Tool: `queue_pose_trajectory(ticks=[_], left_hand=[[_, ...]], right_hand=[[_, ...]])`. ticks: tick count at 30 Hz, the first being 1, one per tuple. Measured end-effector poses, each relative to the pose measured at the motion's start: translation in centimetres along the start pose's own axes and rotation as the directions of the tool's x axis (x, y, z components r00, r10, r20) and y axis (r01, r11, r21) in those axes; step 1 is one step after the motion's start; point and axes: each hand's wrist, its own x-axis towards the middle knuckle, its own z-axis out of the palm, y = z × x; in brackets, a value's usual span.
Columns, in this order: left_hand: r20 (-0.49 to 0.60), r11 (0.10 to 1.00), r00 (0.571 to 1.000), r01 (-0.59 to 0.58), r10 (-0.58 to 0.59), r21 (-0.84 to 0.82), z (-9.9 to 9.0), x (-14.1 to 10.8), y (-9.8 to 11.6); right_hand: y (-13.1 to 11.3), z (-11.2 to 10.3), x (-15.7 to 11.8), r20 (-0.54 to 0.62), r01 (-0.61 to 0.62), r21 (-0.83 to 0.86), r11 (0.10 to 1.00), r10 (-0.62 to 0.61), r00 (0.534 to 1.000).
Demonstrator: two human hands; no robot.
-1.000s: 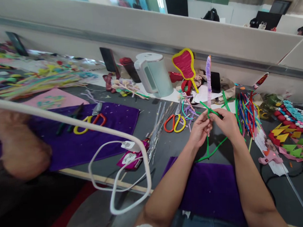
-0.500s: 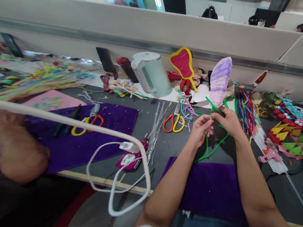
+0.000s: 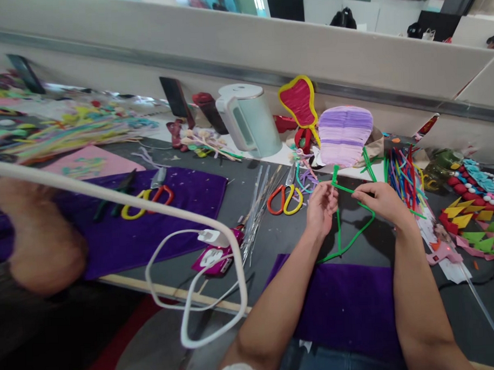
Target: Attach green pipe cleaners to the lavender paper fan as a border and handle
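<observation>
My left hand (image 3: 324, 208) is closed, pinching the short green stem of a purple-and-lilac fan (image 3: 346, 135), which stands upright with its broad face toward me. From that stem a green pipe cleaner (image 3: 344, 188) stretches across to my right hand (image 3: 379, 202), whose thumb and fingertips are closed on it. Its free tail sticks out past the right side of that hand. Below my hands, a bent green pipe cleaner frame (image 3: 354, 240) rests on the dark table. A folded purple cloth (image 3: 348, 300) lies under my forearms.
Scissors (image 3: 285, 200), clear glue sticks (image 3: 256, 217) and a power strip (image 3: 217, 256) lie left. Behind stand a kettle (image 3: 253, 120) and a red-and-yellow fan (image 3: 298, 102). A pink glue gun (image 3: 444, 252) is right. A white cable (image 3: 150, 210) crosses before another person's arm (image 3: 42, 235).
The fan has turned from nearly edge-on to face-on. My right hand has moved right, away from my left, and the green pipe cleaner is now stretched between them.
</observation>
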Motion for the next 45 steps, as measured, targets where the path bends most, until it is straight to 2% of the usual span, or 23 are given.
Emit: queue_pose_trajectory(ticks=[9, 16, 23, 27, 30, 35, 38, 42, 45], left_hand=[[-0.019, 0.998, 0.999, -0.030, 0.031, 0.053, 0.0, -0.1, -0.1], [0.026, 1.000, 1.000, -0.007, 0.006, 0.008, 0.0, -0.1, -0.3], [0.028, 0.996, 0.997, -0.071, 0.069, 0.060, -0.5, 0.3, 0.2], [0.017, 0.991, 0.995, -0.102, 0.101, 0.083, -0.7, 0.4, 0.6], [0.018, 0.987, 0.992, -0.130, 0.129, 0.090, -0.4, 0.2, 0.9], [0.024, 0.980, 0.984, -0.179, 0.177, 0.090, 0.0, -0.2, 1.1], [0.021, 0.975, 0.980, -0.201, 0.200, 0.094, 0.0, -0.1, 1.1], [-0.003, 0.977, 0.983, -0.181, 0.182, 0.109, -0.2, 0.1, 0.9], [-0.011, 0.978, 0.989, -0.143, 0.146, 0.151, 0.0, -0.2, 0.9]], right_hand=[[-0.3, 0.2, 0.0, 0.003, -0.019, -0.093, 0.995, 0.019, 1.000], [-0.6, 0.7, 0.3, -0.036, 0.031, 0.042, 0.999, -0.030, 0.999], [0.4, -0.1, -0.1, -0.242, 0.041, 0.009, 0.999, -0.038, 0.970], [-0.3, -0.4, -0.2, -0.308, 0.014, 0.051, 0.999, 0.002, 0.951], [-1.4, 0.0, -0.1, -0.246, 0.013, 0.055, 0.998, 0.001, 0.969], [-2.7, 1.7, 0.4, 0.007, -0.004, -0.018, 1.000, 0.004, 1.000], [-2.9, 2.1, 0.6, 0.037, -0.032, -0.057, 0.998, 0.034, 0.999], [-2.7, 1.4, 0.4, -0.052, -0.058, -0.022, 0.998, 0.056, 0.997], [-2.6, 0.4, 0.1, -0.202, -0.046, 0.016, 0.999, 0.048, 0.978]])
